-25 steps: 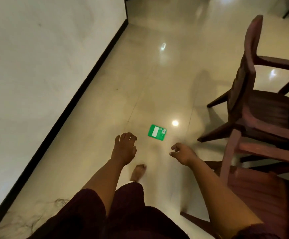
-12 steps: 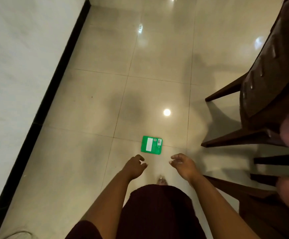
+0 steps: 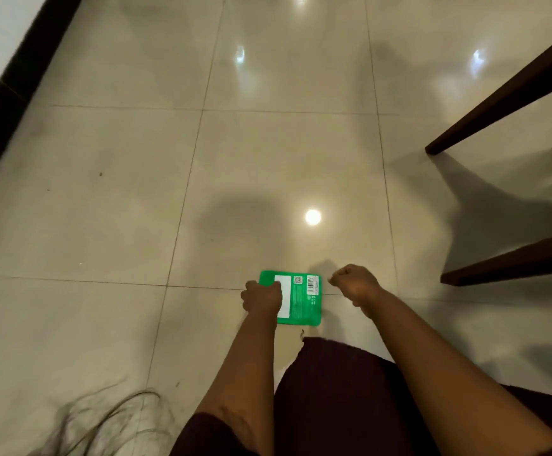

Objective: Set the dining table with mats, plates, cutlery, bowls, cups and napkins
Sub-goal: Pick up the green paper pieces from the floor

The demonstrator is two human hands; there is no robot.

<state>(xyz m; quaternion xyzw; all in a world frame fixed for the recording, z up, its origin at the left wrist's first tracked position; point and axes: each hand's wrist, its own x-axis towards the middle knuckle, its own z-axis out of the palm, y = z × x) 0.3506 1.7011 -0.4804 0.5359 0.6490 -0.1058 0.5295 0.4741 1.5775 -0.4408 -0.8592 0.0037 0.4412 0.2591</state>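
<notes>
Napkin packet (image 3: 299, 299): flat, square, glossy green plastic with a white label panel and barcode; lies on the polished cream tile floor (image 3: 110, 192), under and just right of the left hand (image 3: 263, 297). Left hand: fingers curled over the packet's left edge, apparently gripping it. Right hand (image 3: 355, 284): clenched, holding nothing, just right of the packet. Dark wooden chair legs (image 3: 511, 90): farther right.

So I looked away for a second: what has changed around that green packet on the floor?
The person has bent down toward the green packet. The left hand has come down onto the packet's left edge, fingers curled; whether it grips yet is unclear. The right hand has curled into a fist beside it, holding nothing. The packet still lies flat on the floor.
</notes>
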